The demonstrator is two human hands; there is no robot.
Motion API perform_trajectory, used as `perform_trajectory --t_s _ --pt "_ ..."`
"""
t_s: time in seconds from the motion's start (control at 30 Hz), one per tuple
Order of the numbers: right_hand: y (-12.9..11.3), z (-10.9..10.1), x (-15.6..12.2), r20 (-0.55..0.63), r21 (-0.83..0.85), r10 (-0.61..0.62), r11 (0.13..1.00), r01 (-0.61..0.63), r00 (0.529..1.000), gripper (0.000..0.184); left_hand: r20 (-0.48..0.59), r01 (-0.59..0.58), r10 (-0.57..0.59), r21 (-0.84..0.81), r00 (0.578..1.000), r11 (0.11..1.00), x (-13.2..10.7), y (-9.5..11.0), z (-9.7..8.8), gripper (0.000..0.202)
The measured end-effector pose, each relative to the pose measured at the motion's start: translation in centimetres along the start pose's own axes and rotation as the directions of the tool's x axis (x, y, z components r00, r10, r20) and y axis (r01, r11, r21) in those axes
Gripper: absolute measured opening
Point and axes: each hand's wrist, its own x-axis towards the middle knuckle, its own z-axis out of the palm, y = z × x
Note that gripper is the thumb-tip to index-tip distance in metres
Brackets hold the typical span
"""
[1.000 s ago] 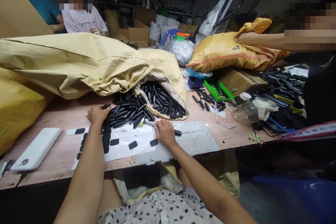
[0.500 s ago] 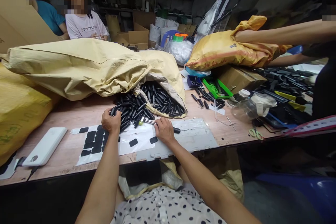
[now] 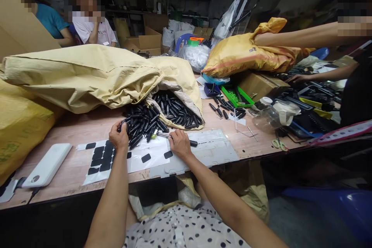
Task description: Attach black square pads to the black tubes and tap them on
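My left hand is closed around a small black tapered part, mostly covered by the fingers, at the left edge of a heap of similar black parts. More of them spill from the mouth of a beige sack. My right hand grips what looks like a small hammer, with a metal shaft, black handle and yellow-green on its head. The tool lies low over a grey-white board. Black rounded pads sit on a white sheet below my hands.
A white power bank lies at left beside a yellow sack. At right are a green tray, a clear jug and scissors. A co-worker's arm reaches to an orange sack; other people sit behind.
My left hand has drawn slightly back from the heap with the black part. My right hand keeps its hold on the hammer. The co-worker's other hand now rests among black pieces at right.
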Motion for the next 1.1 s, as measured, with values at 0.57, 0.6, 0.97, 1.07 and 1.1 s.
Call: perform_trajectory --t_s 0.57,0.6,0.97,1.07,1.1 --pt "0.3 0.1 0.1 0.019 0.003 0.008 1.0 -0.008 1.0 0.019 0.577 -0.456 0.434 -0.116 0.692 0.882 -11.0 -1.1 -0.9 0.012" --pt "0.3 0.1 0.2 0.023 -0.002 0.007 1.0 -0.007 1.0 0.018 0.572 -0.474 0.437 -0.094 0.694 0.875 -11.0 -1.1 -0.8 0.013" --pt "1.2 -3.1 -1.3 0.106 0.006 0.075 0.997 -0.076 0.992 0.013 0.542 -0.449 0.366 0.024 0.757 0.893 -10.5 -1.2 -0.5 0.011" --pt "1.2 -3.6 -2.8 0.107 0.087 0.118 0.988 -0.128 0.987 0.018 0.545 -0.431 0.354 0.014 0.76 0.902 -10.4 -1.1 -0.4 0.009" --pt "1.1 -3.6 -3.2 0.103 0.118 0.128 0.983 -0.139 0.987 0.019 0.549 -0.427 0.351 0.013 0.759 0.904 -10.4 -1.1 -0.4 0.009"
